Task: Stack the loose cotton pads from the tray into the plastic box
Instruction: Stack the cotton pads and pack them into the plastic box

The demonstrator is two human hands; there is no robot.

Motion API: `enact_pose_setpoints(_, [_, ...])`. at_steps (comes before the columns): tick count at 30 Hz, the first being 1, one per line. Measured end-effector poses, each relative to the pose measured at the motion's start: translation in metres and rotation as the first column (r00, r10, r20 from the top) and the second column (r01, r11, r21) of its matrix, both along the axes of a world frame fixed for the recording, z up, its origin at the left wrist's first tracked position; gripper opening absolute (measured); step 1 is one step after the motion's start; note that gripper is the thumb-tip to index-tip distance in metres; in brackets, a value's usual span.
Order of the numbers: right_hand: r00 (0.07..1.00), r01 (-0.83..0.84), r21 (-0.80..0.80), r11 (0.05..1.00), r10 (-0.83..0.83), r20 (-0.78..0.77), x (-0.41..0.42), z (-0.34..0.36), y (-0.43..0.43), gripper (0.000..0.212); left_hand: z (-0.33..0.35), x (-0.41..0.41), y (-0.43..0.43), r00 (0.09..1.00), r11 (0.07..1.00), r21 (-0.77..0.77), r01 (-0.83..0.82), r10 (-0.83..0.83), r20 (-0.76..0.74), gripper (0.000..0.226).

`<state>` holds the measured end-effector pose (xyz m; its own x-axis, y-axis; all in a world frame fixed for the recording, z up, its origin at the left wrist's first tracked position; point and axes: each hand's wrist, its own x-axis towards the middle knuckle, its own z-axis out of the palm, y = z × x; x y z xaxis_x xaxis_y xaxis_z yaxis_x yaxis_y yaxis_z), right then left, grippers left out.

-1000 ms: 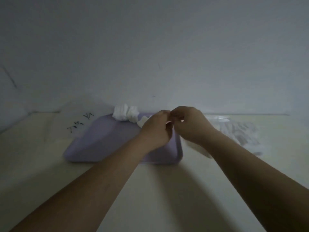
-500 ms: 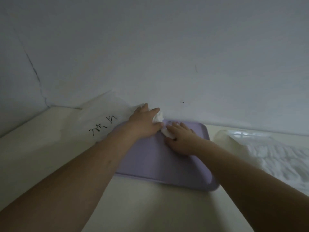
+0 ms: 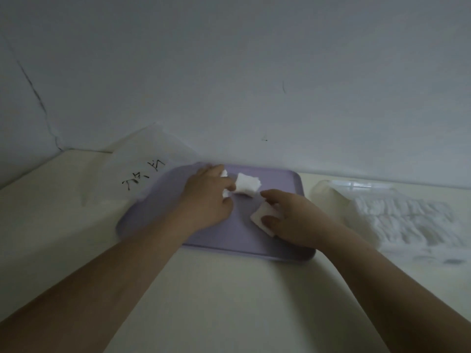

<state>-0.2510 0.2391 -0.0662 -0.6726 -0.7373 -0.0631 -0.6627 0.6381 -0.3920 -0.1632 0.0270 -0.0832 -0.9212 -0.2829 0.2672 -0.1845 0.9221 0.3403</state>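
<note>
A lilac tray [image 3: 163, 215] lies on the cream table against the wall. A small pile of white cotton pads [image 3: 247, 187] sits near its far edge. My left hand [image 3: 206, 197] lies over the tray with white pads showing under its fingers beside that pile. My right hand [image 3: 290, 217] pinches a few flat pads [image 3: 262, 216] between thumb and fingers just above the tray's right half. The clear plastic box [image 3: 362, 186] stands to the right of the tray, with rows of stacked pads [image 3: 407, 220] in it.
A white sheet of paper [image 3: 132, 171] with black handwriting leans against the wall left of the tray. The grey wall rises directly behind the tray and box. Bare tabletop [image 3: 229, 289] lies in front.
My right hand has pulled back toward me and to the right, lifting a few pads off the pile. My left hand stays at the pile near the tray's far edge.
</note>
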Motion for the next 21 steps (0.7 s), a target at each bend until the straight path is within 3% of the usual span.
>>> enact_pose_setpoints(6, [0.998, 0.034, 0.119, 0.992, -0.027, -0.059, -0.004, -0.003, -0.003, 0.052, 0.001, 0.02, 0.036, 0.986, 1.0, -0.006, -0.007, 0.006, -0.17, 0.044])
enact_pose_setpoints(8, [0.998, 0.007, 0.022, 1.0, -0.005, -0.059, -0.002, -0.003, -0.005, 0.042, -0.004, 0.019, 0.045, 0.983, 0.999, 0.028, 0.017, -0.011, -0.185, 0.041])
enact_pose_setpoints(10, [0.999, 0.032, -0.211, 0.977, -0.036, -0.015, 0.0, -0.007, -0.002, 0.023, -0.008, 0.018, 0.049, 0.982, 0.997, 0.06, 0.037, -0.025, -0.189, 0.041])
enact_pose_setpoints(12, [0.986, 0.153, -0.42, 0.894, -0.112, 0.12, 0.002, -0.007, 0.006, 0.014, -0.01, 0.017, 0.052, 0.974, 0.995, 0.08, 0.052, -0.033, -0.225, 0.038])
enact_pose_setpoints(15, [0.934, 0.34, -0.634, 0.694, -0.169, 0.316, 0.0, -0.005, 0.02, 0.016, -0.01, 0.012, 0.056, 0.949, 0.997, 0.048, 0.053, -0.035, -0.312, 0.03])
enact_pose_setpoints(19, [0.863, 0.488, -0.734, 0.473, -0.138, 0.485, 0.0, -0.009, 0.025, 0.026, -0.012, -0.003, 0.071, 0.937, 0.998, 0.017, 0.068, -0.058, -0.344, 0.026])
enact_pose_setpoints(21, [0.804, 0.556, -0.718, 0.418, -0.052, 0.592, 0.004, -0.01, 0.024, 0.025, -0.009, -0.005, 0.077, 0.97, 0.992, 0.091, 0.09, -0.067, -0.232, 0.02])
